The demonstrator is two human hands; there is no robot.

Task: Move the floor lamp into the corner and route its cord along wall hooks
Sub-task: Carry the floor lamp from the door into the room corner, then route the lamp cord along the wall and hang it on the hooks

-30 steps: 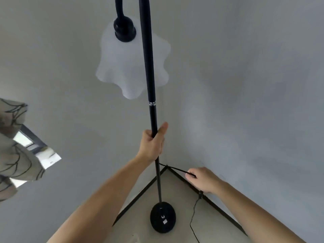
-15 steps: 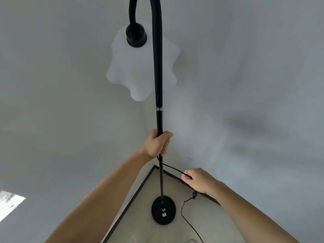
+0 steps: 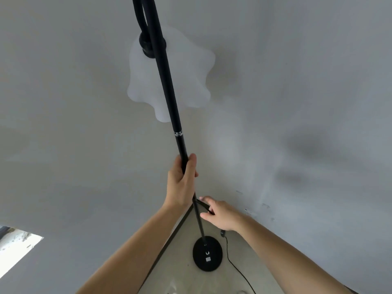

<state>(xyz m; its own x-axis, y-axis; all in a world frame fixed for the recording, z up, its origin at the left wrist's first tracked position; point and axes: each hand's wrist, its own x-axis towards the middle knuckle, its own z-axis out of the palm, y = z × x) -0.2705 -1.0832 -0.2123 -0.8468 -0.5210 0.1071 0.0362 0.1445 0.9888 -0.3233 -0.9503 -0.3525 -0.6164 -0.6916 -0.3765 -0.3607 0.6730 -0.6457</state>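
Here, 1 floor lamp (image 3: 169, 102), 1 cord (image 3: 237, 270), left hand (image 3: 182, 181) gripping pole, right hand (image 3: 220, 213) pinching cord

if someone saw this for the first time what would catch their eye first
The tall black floor lamp pole runs up the middle of the view, with its frosted white wavy shade hanging near the top against the grey wall. The left hand grips the pole at mid-height, while the right hand pinches the thin black cord just below it. Down in the corner sits the round black base on the pale floor.
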